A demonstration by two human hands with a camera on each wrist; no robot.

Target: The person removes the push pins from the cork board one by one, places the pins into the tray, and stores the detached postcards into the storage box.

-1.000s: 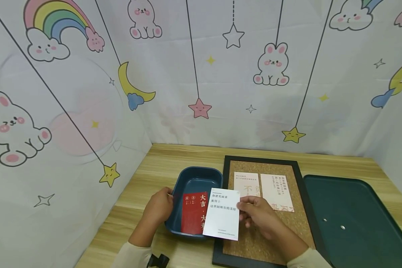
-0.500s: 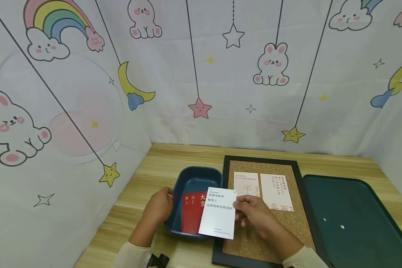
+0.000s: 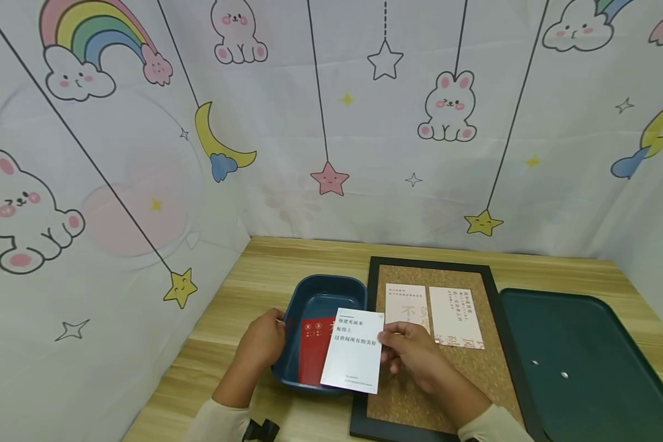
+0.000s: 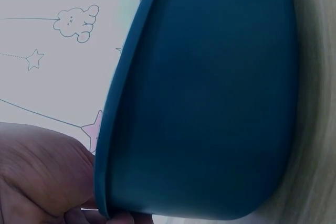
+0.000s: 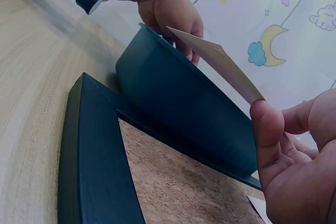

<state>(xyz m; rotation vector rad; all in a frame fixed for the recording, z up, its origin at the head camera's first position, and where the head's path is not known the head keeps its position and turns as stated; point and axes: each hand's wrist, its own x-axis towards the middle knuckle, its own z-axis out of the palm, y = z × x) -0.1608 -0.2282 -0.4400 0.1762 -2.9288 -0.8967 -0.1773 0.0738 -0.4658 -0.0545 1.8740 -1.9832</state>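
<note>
A white card (image 3: 355,350) with printed characters is pinched at its right edge by my right hand (image 3: 414,353). It hovers over the right side of the blue bin (image 3: 331,282), above a red card (image 3: 314,350) that lies inside and is partly covered by it. My left hand (image 3: 262,341) grips the bin's left rim; the left wrist view shows its fingers around the rim (image 4: 105,171). In the right wrist view the card (image 5: 220,61) is seen nearly edge-on, tilted, between thumb and fingers.
Right of the bin lies a black-framed cork board (image 3: 447,393) bearing two pale cards, one of them the right-hand card (image 3: 457,316). Further right is a dark green tray (image 3: 591,337) with two small shiny pieces, one a silvery dot (image 3: 565,374). A printed curtain (image 3: 287,123) surrounds the table.
My right hand has moved a little to the left with the white card, which now covers more of the red card. The left hand stays on the bin's rim.
</note>
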